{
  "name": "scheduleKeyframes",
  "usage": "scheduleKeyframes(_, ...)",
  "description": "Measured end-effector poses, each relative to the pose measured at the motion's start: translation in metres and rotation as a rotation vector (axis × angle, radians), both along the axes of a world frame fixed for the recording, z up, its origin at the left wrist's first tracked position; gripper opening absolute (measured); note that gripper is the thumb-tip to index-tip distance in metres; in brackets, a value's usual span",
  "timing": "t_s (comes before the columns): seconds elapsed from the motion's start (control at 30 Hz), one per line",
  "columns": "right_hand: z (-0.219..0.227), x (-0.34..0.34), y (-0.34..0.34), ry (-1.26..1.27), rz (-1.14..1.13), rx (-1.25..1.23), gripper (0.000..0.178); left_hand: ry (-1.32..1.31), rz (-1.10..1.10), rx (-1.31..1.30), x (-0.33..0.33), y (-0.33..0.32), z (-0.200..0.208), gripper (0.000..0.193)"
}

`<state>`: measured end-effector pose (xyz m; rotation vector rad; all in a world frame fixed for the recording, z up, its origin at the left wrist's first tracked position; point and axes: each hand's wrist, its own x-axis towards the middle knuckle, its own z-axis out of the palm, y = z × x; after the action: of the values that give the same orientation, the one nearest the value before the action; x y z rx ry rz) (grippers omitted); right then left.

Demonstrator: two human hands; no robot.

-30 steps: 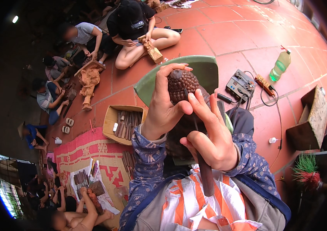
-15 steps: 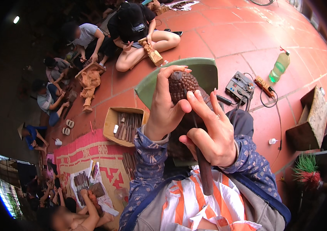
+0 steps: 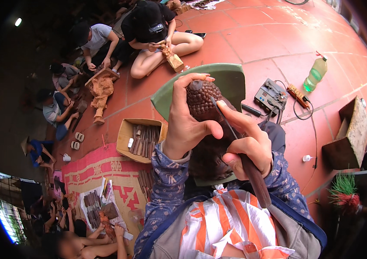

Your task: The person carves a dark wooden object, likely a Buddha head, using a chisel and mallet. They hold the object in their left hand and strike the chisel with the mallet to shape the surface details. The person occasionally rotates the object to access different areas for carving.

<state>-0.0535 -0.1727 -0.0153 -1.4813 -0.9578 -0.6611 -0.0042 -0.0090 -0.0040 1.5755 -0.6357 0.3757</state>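
A dark brown carved wooden head (image 3: pixel 201 103), its crown covered in rows of small round knobs, sits in front of me. My left hand (image 3: pixel 182 125) is wrapped round its left side, fingers over the top and thumb across the lower part. My right hand (image 3: pixel 252 146) grips a carving chisel (image 3: pixel 256 183) with a long dark wooden handle. The thin metal blade slants up and left, its tip at the edge of the knobs. My right index finger stretches along the blade. The lower part of the carving is shaded and partly behind my hands.
Behind the carving is a green plastic piece (image 3: pixel 228 73). A cardboard box (image 3: pixel 124 125) of chisels stands left, beside a patterned mat (image 3: pixel 105 162). To the right are a grey control box (image 3: pixel 271 96), power strip (image 3: pixel 295 93), bottle (image 3: pixel 316 74) and wooden box (image 3: pixel 343 142). Other people carve at left.
My right hand has moved right, and the chisel has tilted, its handle end swinging right. More of the carving's lower part shows. My left hand keeps its hold.
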Motion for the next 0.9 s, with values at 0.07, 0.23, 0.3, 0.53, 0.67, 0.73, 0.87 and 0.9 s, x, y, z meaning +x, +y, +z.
scheduleKeyframes(0.07, 0.005, 0.0, -0.002, -0.019, -0.01, -0.058, 0.024, -0.007, -0.007, -0.009, 0.0, 0.0, -0.001, 0.101)
scheduleKeyframes(0.23, 0.006, 0.001, -0.004, -0.095, -0.075, -0.199, 0.03, 0.027, -0.034, -0.025, -0.002, -0.001, 0.002, 0.097)
scheduleKeyframes(0.3, 0.009, 0.0, -0.004, -0.095, -0.078, -0.21, 0.029, 0.027, -0.036, -0.023, -0.002, -0.001, 0.002, 0.097)
scheduleKeyframes(0.53, 0.016, -0.005, -0.004, -0.059, -0.07, -0.211, 0.025, -0.002, -0.019, -0.011, 0.001, 0.0, -0.002, 0.098)
scheduleKeyframes(0.67, 0.017, -0.005, -0.004, -0.071, -0.091, -0.227, 0.027, 0.03, -0.023, -0.01, -0.002, -0.002, 0.001, 0.097)
scheduleKeyframes(0.73, 0.019, -0.006, -0.003, -0.079, -0.107, -0.242, 0.029, -0.004, 0.006, 0.016, 0.0, -0.001, 0.0, 0.097)
scheduleKeyframes(0.87, 0.022, -0.009, -0.003, -0.066, -0.126, -0.255, 0.031, -0.048, 0.052, 0.074, -0.001, -0.002, 0.001, 0.096)
scheduleKeyframes(0.9, 0.022, -0.008, -0.004, -0.073, -0.13, -0.264, 0.031, -0.044, 0.057, 0.066, -0.002, -0.002, 0.002, 0.096)
